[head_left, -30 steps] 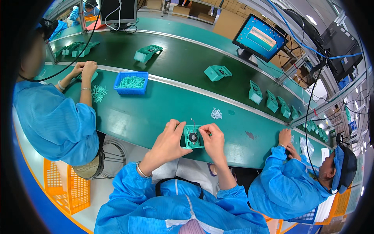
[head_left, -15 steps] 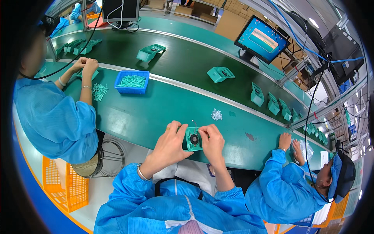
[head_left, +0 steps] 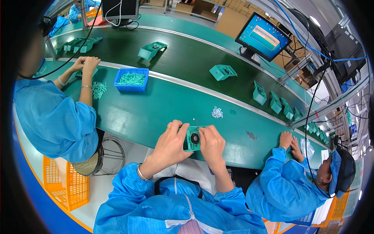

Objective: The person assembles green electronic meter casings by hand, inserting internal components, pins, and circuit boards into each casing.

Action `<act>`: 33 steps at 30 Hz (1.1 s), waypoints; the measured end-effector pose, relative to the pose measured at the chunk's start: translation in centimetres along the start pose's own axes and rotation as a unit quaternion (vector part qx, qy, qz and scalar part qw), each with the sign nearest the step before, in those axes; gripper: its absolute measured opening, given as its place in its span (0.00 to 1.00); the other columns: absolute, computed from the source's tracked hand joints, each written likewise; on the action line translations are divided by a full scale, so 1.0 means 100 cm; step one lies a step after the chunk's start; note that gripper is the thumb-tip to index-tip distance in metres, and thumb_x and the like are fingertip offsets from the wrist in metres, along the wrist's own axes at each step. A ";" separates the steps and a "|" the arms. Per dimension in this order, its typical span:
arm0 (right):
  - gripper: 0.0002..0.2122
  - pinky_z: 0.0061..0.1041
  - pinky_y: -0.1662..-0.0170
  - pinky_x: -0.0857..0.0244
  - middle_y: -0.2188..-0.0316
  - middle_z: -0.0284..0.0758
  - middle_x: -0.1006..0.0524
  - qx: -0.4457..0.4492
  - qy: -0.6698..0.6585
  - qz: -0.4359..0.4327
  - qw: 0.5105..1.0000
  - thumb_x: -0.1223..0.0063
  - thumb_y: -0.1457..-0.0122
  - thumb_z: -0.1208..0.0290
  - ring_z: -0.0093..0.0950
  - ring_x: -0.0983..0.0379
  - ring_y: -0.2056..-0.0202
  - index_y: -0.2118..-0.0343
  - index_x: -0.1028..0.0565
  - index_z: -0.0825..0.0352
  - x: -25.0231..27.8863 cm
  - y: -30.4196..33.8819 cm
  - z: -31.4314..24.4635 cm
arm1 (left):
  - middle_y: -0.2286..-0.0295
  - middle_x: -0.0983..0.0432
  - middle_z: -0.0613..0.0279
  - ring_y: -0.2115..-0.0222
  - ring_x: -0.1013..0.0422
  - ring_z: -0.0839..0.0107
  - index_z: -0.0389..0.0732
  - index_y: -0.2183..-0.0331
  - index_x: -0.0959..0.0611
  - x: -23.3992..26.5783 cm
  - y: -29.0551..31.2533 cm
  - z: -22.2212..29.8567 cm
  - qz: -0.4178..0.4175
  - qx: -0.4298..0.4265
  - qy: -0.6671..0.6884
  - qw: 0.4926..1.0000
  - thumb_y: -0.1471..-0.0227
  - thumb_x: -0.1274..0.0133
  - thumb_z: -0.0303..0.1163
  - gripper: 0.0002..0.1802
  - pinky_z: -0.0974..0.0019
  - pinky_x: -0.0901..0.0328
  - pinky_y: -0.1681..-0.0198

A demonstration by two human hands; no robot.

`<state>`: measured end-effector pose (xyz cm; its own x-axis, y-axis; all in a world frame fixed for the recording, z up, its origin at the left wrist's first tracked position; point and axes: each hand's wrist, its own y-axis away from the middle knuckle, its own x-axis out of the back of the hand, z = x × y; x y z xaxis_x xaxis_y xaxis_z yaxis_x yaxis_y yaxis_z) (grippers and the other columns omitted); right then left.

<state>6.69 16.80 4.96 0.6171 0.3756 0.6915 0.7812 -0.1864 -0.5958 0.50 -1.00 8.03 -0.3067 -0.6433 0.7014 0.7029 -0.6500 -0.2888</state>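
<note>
In front of me, at the near edge of the bench, I hold a small green plastic housing [head_left: 190, 132] with a round black part like a small speaker [head_left: 194, 138] set in it. My left hand [head_left: 170, 143] grips its left side, fingers at the top and thumb at the lower edge. On the other side, my right hand [head_left: 212, 145] has its fingers bent and pressed at the housing's right edge, beside the round part; its fingertips are partly hidden. A thin dark wire [head_left: 196, 123] sticks up from the top.
Beyond my hands lies a heap of small white pieces [head_left: 217, 112]. A blue bin [head_left: 131, 89] of green sticks stands farther left, near a loose stick pile [head_left: 99, 90]. Green housings [head_left: 223, 72] rest on the dark conveyor belt [head_left: 183, 58]. Co-workers [head_left: 54, 117] sit at both sides.
My right fingers have shifted slightly over the housing's right side, covering more of it. The right co-worker's hands have moved a little closer together. The whole view has shifted slightly.
</note>
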 end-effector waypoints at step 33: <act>0.04 0.35 0.59 0.28 0.62 0.40 0.21 -0.174 -0.051 -0.066 0.981 0.43 0.39 0.80 0.41 0.21 0.62 0.62 0.21 0.68 -0.019 -0.017 0.117 | 0.38 0.35 0.52 0.36 0.40 0.47 0.47 0.41 0.25 0.033 -0.061 -0.108 -0.227 -0.101 -0.036 0.968 0.66 0.43 0.09 0.46 0.51 0.40 0.34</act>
<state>3.03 27.06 -0.13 0.5091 0.5028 0.6986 0.8501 -0.4211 -0.3163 -11.68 -3.56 5.11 -0.5044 -0.2474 0.8273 0.3639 -0.9298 -0.0561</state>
